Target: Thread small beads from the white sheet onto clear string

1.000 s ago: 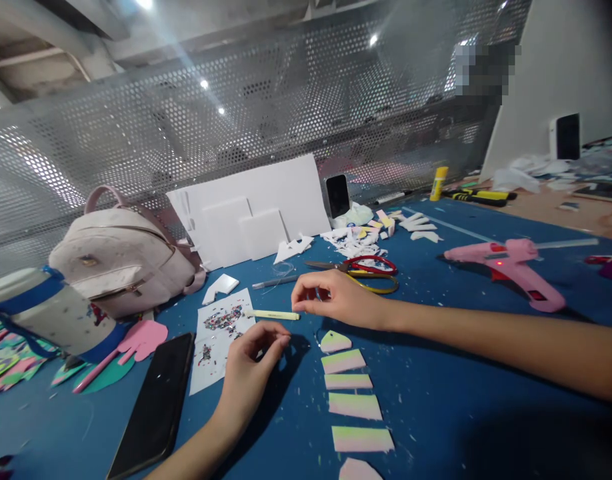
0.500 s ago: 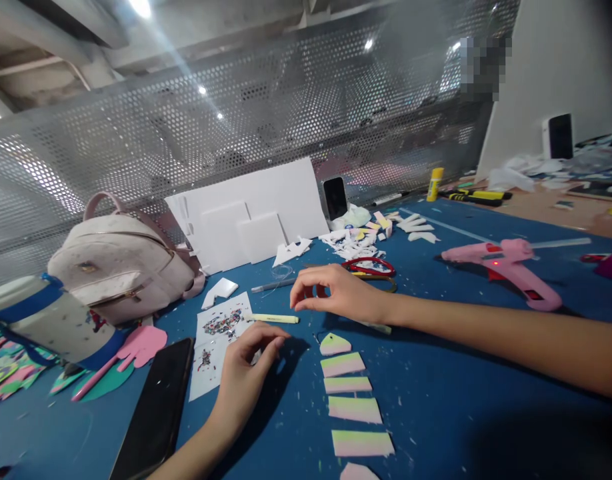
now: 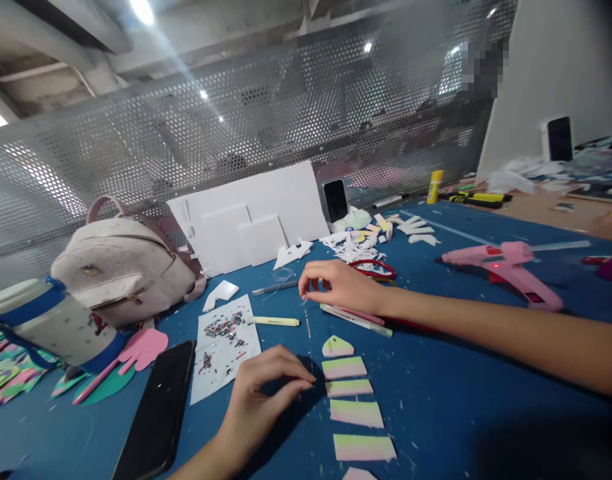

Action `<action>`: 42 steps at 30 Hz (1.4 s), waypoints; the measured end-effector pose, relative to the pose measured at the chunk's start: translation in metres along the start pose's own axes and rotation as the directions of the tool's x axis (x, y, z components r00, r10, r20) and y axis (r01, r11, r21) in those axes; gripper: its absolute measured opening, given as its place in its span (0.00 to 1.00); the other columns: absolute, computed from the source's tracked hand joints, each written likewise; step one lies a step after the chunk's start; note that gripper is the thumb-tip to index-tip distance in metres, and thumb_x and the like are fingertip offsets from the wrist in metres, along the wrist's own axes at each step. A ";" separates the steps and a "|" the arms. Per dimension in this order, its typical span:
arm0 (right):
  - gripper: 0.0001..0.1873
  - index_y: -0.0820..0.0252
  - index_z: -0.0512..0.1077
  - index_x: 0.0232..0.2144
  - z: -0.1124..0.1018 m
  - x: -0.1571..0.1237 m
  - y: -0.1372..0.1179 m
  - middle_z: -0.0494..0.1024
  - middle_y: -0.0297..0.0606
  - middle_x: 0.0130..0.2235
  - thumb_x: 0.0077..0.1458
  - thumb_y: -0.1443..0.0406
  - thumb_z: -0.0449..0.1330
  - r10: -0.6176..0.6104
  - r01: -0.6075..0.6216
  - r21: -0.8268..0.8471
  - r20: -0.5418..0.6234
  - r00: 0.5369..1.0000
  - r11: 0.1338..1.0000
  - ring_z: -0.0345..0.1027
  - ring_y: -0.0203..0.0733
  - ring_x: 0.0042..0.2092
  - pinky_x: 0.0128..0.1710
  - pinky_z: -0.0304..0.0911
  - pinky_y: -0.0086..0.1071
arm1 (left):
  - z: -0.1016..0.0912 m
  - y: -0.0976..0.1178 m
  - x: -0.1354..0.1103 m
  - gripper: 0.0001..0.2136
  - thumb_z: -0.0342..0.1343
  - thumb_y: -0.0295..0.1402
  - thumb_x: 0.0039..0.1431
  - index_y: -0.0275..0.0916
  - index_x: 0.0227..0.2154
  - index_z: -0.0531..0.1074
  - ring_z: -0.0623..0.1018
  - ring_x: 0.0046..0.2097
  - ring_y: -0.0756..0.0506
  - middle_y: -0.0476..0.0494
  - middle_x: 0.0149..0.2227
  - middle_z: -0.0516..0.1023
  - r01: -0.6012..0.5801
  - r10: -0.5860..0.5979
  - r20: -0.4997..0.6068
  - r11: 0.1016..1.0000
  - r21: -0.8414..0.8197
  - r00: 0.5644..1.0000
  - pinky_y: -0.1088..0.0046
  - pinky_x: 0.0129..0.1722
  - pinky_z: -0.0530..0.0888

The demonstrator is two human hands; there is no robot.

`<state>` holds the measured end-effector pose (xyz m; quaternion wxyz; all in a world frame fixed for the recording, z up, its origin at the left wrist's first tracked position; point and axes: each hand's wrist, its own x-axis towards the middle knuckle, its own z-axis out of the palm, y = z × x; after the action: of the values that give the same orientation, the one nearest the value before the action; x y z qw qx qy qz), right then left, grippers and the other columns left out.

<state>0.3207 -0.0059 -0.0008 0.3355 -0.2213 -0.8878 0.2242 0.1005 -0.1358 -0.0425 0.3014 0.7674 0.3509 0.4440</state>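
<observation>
A thin clear thread (image 3: 309, 327) with small pinkish beads on it runs nearly upright between my two hands. My right hand (image 3: 336, 285) pinches its upper end, above the pens. Lower down, my left hand (image 3: 273, 383) has thumb and fingertips together at the thread's lower end, left of the foam pieces. A column of green-to-pink foam strips (image 3: 363, 447) lies in front of me, topped by a pointed foam piece (image 3: 337, 346) with a small hole. Beside my left hand, a white paper sheet (image 3: 201, 383) carries scattered small beads.
A yellow highlighter (image 3: 276, 321) and several pens (image 3: 359, 320) lie near my hands. A pink hot glue gun (image 3: 511, 263) with its red light on rests at right. At left are a black phone (image 3: 159, 407), a tumbler (image 3: 51, 320) and a backpack (image 3: 121, 260). White boards (image 3: 286, 193) stand behind.
My left hand has moved right and toward me, away from the paper. My right hand has shifted slightly right. The beaded thread now shows stretched between them.
</observation>
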 end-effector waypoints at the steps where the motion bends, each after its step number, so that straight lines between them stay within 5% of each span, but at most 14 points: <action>1: 0.04 0.60 0.76 0.33 0.000 0.000 0.002 0.77 0.35 0.37 0.59 0.71 0.62 0.003 -0.003 -0.004 0.001 1.000 1.000 0.68 0.37 0.36 0.38 0.61 0.31 | 0.000 -0.001 0.000 0.06 0.65 0.24 0.61 0.42 0.33 0.85 0.81 0.34 0.47 0.45 0.31 0.85 0.002 -0.002 -0.003 1.000 -0.006 1.000 0.75 0.37 0.74; 8: 0.07 0.60 0.78 0.37 0.004 -0.004 -0.003 0.78 0.36 0.39 0.59 0.74 0.62 -0.024 0.027 -0.030 0.103 0.994 0.999 0.70 0.38 0.38 0.37 0.60 0.30 | -0.003 -0.006 0.006 0.06 0.63 0.26 0.58 0.41 0.28 0.83 0.79 0.33 0.47 0.46 0.29 0.83 0.140 -0.145 -0.115 0.989 -0.053 0.983 0.75 0.36 0.73; 15: 0.06 0.59 0.76 0.43 0.021 -0.016 -0.040 0.78 0.36 0.41 0.64 0.64 0.65 -0.242 0.262 -0.055 0.237 0.941 0.964 0.70 0.42 0.44 0.41 0.60 0.31 | -0.003 -0.012 0.007 0.06 0.63 0.29 0.57 0.38 0.26 0.82 0.75 0.28 0.48 0.47 0.26 0.80 0.242 -0.257 -0.168 0.965 -0.105 0.952 0.76 0.29 0.69; 23: 0.02 0.60 0.77 0.38 0.027 -0.018 -0.038 0.76 0.32 0.34 0.62 0.68 0.67 -0.172 0.177 -0.005 0.211 0.962 0.984 0.70 0.36 0.37 0.36 0.58 0.28 | -0.005 -0.017 0.009 0.06 0.64 0.32 0.54 0.36 0.24 0.80 0.68 0.22 0.51 0.50 0.21 0.75 0.298 -0.322 -0.172 0.942 -0.152 0.931 0.78 0.23 0.64; 35: 0.03 0.58 0.75 0.35 0.024 -0.016 -0.037 0.77 0.31 0.36 0.60 0.70 0.65 -0.126 0.140 -0.075 0.163 0.978 0.987 0.70 0.37 0.39 0.36 0.56 0.29 | -0.003 -0.012 0.007 0.07 0.62 0.29 0.59 0.39 0.25 0.80 0.73 0.28 0.49 0.48 0.26 0.77 0.203 -0.216 -0.188 0.975 -0.086 0.958 0.76 0.29 0.67; 42: 0.02 0.59 0.73 0.36 0.014 -0.010 -0.025 0.78 0.32 0.37 0.63 0.67 0.63 -0.052 0.060 -0.083 0.099 0.994 0.995 0.68 0.36 0.37 0.36 0.57 0.29 | -0.002 -0.003 0.002 0.06 0.63 0.26 0.61 0.40 0.28 0.81 0.78 0.33 0.46 0.47 0.29 0.81 0.039 -0.038 -0.080 0.999 0.018 0.996 0.73 0.35 0.70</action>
<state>0.3116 -0.0345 -0.0016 0.2886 -0.1995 -0.9176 0.1868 0.0982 -0.1324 -0.0433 0.2880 0.7451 0.3817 0.4650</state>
